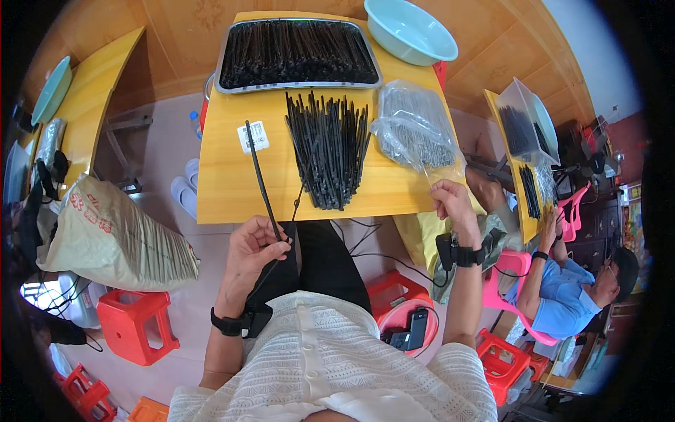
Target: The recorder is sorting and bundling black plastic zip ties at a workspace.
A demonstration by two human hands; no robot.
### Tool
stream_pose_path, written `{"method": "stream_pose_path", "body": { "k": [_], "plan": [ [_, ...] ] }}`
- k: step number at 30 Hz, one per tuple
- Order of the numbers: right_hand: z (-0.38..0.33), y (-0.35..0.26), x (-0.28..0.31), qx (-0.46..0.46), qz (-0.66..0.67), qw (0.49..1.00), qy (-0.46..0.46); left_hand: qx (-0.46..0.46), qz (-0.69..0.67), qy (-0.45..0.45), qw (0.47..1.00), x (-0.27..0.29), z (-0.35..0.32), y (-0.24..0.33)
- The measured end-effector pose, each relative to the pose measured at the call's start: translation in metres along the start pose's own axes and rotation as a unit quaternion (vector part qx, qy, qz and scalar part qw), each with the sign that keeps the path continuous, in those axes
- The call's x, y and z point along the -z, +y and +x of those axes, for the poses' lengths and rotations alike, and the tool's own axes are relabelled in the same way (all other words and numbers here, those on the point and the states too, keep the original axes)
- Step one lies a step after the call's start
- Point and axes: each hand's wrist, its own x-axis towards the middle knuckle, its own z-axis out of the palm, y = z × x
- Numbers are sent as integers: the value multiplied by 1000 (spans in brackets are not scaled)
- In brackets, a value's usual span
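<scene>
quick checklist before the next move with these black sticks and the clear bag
1. Left hand grip on one black stick: ok, pinched at its lower end, the rest slanting up over the table.
2. Right hand on the clear bag: ok, fingers at the bag's near corner by the table edge.
3. Bag mouth open: cannot tell.
4. Loose pile of black sticks within reach: ok, fanned out mid-table between the hands.
5. Metal tray stocked: ok, full of black sticks at the far side.
6. Yellow table edge free near the hands: ok, only a white label lies beside the stick.
</scene>
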Motion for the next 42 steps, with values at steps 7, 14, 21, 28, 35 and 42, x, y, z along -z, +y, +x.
{"method": "stream_pose_path", "body": {
  "k": [7,14,21,28,35,42],
  "plan": [
    [5,10,-9,117,-13,970,211,4,0,1,1000,0,0,0],
    [18,8,-19,122,-72,977,160,-2,-4,7,1000,1,-2,-1],
    [47,6,-17,140,-181,967,110,0,-7,0,1000,0,1,-3],
    [35,2,-10,139,-120,980,80,3,-8,5,1000,4,0,-3],
    [-10,5,-1,102,-113,988,14,5,-12,25,1000,4,-1,2],
    [-57,0,25,100,-47,994,-2,2,-73,-15,997,1,4,3]
  ]
}}
